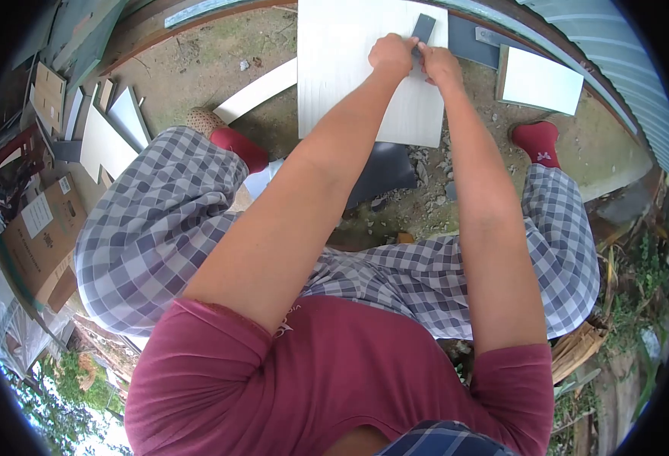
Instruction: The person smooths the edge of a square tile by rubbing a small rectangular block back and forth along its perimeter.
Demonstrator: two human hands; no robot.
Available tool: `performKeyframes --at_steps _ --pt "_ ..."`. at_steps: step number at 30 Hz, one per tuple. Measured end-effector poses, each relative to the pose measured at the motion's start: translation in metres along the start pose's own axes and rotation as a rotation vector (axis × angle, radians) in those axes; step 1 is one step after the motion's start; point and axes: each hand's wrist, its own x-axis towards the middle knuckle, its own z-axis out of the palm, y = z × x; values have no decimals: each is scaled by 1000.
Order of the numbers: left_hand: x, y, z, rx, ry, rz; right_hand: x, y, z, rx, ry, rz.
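A large pale board (338,91) lies flat on the ground between my feet. On its far right part rests a small dark grey strip (424,29), slanting away from me. My left hand (393,55) is closed, its fingertips at the strip's near left side. Beside it my right hand (439,64) is closed too, with its thumb and finger at the near end of the strip. The two hands nearly touch, and they hide the strip's near end. What lies under my curled fingers is too small to make out.
A white block-like panel (541,80) stands right of the board, by a grey panel (473,47). A curved white strip (262,91) lies to the left. Farther left are board offcuts (110,140) and a cardboard box (45,228). Dark sheet (384,173) and rubble lie nearer me.
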Motion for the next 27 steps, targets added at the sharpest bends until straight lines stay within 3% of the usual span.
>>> performKeyframes --at_steps 6,8,9,11,13,20,27 --pt "34 29 -12 73 15 51 36 -18 -15 -83 0 22" --pt "25 35 -27 -28 -202 -61 40 -9 -11 -48 -21 17" --pt "28 33 -22 -34 -196 -57 41 -8 -12 -24 -40 -8" --pt "38 26 0 110 66 39 42 -11 -15 -2 -52 -42" --pt "33 25 3 99 51 36 36 -8 -15 -17 -48 -44" --pt "-14 2 33 37 -89 71 -5 38 -19 -78 -109 -46" --pt "-85 -41 75 -44 -90 149 -61 98 -6 -22 -179 -5"
